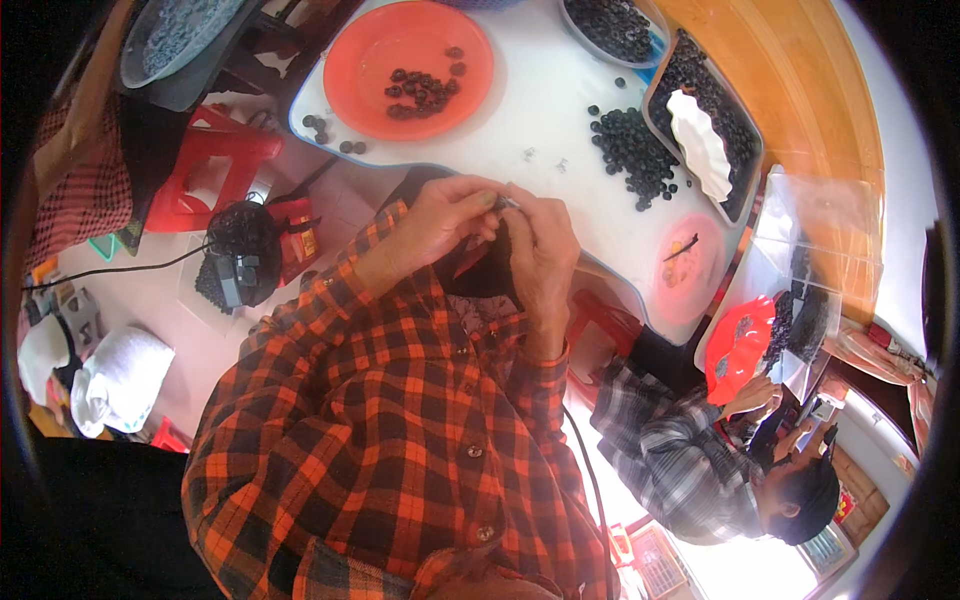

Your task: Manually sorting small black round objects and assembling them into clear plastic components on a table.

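Observation:
My left hand (445, 220) and my right hand (542, 242) meet in front of my chest, just off the table's near edge. Between their fingertips is a small greyish piece (507, 202), pinched from both sides; it is too small and too covered by fingers to name. Ahead and to the left, an orange-red round plate (350, 75) holds a cluster of small dark round pieces (425, 92). A heap of similar black round pieces (635, 155) lies on the white table (530, 110) to the right.
At the back right stand a clear bowl (612, 30) of black pieces and a dark tray (745, 190) with a white scalloped dish (700, 145). A pink plate (690, 265) sits nearer. A co-worker (680, 450) is at the right beside a red dish (738, 350). Red stools (215, 160) stand left.

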`<act>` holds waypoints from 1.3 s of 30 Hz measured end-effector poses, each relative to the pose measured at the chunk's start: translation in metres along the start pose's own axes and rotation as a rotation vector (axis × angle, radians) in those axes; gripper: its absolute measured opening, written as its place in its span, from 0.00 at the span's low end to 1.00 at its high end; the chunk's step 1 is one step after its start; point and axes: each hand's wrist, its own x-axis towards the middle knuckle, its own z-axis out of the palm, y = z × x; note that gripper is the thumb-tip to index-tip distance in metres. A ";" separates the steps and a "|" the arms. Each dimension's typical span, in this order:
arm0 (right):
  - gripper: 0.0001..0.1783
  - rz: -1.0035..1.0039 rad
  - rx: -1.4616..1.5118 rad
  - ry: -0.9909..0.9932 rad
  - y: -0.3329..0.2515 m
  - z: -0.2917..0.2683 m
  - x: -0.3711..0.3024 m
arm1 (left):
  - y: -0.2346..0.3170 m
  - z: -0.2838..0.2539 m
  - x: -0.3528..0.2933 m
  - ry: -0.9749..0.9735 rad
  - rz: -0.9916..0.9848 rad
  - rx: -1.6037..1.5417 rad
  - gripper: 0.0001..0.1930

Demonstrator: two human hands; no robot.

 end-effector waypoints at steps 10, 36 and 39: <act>0.11 -0.035 -0.007 0.080 0.009 0.003 -0.006 | 0.003 0.010 0.005 -0.055 -0.027 -0.094 0.14; 0.18 0.352 0.594 0.204 0.032 -0.008 -0.015 | -0.003 0.016 0.013 -0.099 -0.101 -0.172 0.14; 0.11 0.397 0.451 0.192 0.037 -0.012 -0.018 | -0.004 0.017 0.013 -0.132 -0.095 -0.165 0.14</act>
